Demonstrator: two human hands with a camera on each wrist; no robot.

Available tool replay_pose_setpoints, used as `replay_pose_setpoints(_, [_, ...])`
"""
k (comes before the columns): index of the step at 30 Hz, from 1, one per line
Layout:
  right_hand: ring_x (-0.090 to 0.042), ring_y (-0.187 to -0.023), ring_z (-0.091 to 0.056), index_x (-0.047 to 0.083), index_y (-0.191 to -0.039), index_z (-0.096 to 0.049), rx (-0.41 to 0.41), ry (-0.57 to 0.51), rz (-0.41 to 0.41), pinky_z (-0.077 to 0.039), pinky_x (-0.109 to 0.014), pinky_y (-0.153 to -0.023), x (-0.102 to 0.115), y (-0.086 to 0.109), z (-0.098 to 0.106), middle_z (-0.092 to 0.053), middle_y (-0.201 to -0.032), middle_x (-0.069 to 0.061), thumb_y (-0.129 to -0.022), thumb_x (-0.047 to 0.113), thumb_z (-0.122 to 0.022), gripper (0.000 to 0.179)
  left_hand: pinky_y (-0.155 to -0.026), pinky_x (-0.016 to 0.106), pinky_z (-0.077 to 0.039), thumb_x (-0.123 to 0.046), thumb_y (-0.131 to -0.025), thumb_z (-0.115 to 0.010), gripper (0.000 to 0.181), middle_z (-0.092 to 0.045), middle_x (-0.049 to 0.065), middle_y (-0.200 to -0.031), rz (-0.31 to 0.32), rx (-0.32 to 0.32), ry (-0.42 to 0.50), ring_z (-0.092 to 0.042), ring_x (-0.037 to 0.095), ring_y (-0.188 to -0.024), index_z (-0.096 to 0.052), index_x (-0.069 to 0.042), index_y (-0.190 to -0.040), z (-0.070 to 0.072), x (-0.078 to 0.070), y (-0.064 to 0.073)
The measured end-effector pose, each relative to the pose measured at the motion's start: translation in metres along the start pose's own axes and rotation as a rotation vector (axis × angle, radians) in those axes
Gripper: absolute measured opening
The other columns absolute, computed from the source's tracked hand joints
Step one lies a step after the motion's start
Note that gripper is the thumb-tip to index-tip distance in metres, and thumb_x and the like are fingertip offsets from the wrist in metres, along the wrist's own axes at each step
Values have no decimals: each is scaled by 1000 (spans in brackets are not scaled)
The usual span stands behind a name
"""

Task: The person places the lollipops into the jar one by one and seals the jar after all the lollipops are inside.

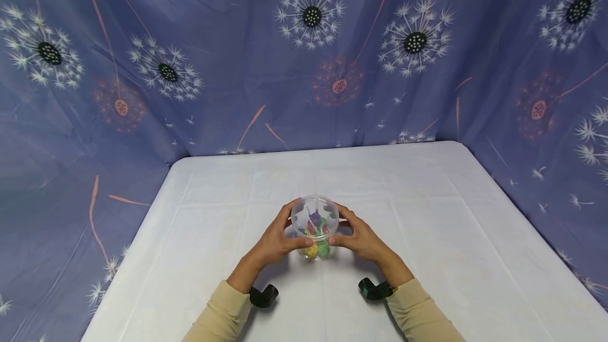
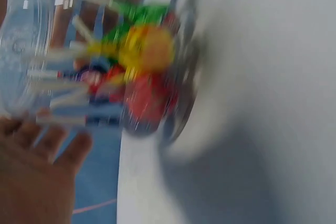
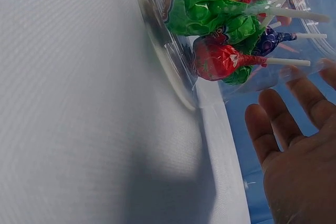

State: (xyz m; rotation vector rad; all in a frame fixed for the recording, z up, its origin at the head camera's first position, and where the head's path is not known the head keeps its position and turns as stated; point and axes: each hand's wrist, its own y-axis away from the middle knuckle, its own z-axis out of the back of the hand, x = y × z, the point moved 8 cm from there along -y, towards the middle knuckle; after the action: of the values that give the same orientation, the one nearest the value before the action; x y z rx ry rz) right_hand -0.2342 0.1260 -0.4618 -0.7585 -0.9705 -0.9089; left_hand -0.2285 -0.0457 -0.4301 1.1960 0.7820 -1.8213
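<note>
A clear plastic jar [image 1: 315, 228] with a round lid [image 1: 315, 214] stands upright between my two hands, its base right at the white cloth. Wrapped lollipops in red, green, yellow and purple fill its lower part, sticks pointing up; a red lollipop [image 3: 215, 59] and a yellow lollipop [image 2: 144, 48] show through the wall. My left hand [image 1: 277, 236] grips the jar's left side near the lid, thumb at the front. From the right, my right hand [image 1: 363, 236] holds the same upper part, thumb also in front and fingers curving behind.
The jar is on a table covered in white cloth [image 1: 228, 194], whose far edge meets a blue curtain [image 1: 237, 67] with dandelion prints. Black devices are strapped to both wrists, a left wrist camera [image 1: 264, 296] and a right wrist camera [image 1: 374, 289], close above the cloth.
</note>
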Motion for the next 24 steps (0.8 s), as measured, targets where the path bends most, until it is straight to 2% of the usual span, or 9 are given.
replay_pose_setpoints(4, [-36,-123,-47,31,-147,-30,4,2,-3,-38,-58,-101,0,0,0,-38,-147,-9,-82,28,-74,79,-111,52,-32,-22,-78,-77,90,-33,5,-150,-13,116,-42,-37,31,-137,-22,-33,-148,7,14,-10])
replay_pose_setpoints(8, [-37,-123,-47,30,-146,-31,4,2,5,-39,-58,-100,1,0,1,-38,-147,-9,-81,28,-74,79,-109,53,-33,-28,-77,-77,93,-30,2,-153,-13,217,-48,-38,33,-136,-19,-37,-149,12,16,-15])
replay_pose_setpoints(10, [-37,-123,-47,30,-147,-31,5,-1,13,-38,-59,-100,1,0,1,-39,-147,-9,-81,27,-75,79,-108,53,-35,-30,-77,-77,95,-27,1,-154,-7,247,-32,-37,34,-137,-15,-39,-149,12,16,-15])
replay_pose_setpoints(12, [-36,-123,-46,29,-147,-31,7,-9,19,-38,-59,-101,2,-1,0,-39,-147,-9,-81,27,-74,79,-107,53,-36,-30,-77,-77,99,-22,2,-156,-1,251,-10,-35,35,-138,-10,-40,-149,11,15,-14])
replay_pose_setpoints(15, [-36,-123,-47,30,-147,-30,9,-7,20,-38,-58,-101,3,-1,-1,-41,-146,-11,-82,27,-74,78,-109,53,-34,-33,-77,-77,102,-21,5,-156,-1,177,10,-33,35,-139,-6,-37,-150,9,14,-9])
replay_pose_setpoints(20, [-36,-122,-48,33,-146,-31,1,-9,-5,-38,-59,-100,1,0,-1,-41,-145,-15,-82,27,-73,77,-113,50,-29,-40,-74,-78,105,-25,10,-154,-15,-61,27,-30,31,-141,-10,-20,-152,2,11,2])
replay_pose_setpoints(24, [-37,-123,-47,32,-146,-30,2,-8,2,-37,-60,-101,1,0,-1,-41,-145,-17,-83,25,-73,77,-113,51,-28,-39,-73,-80,105,-27,12,-151,9,-197,49,-31,32,-139,-13,-16,-150,-7,11,9])
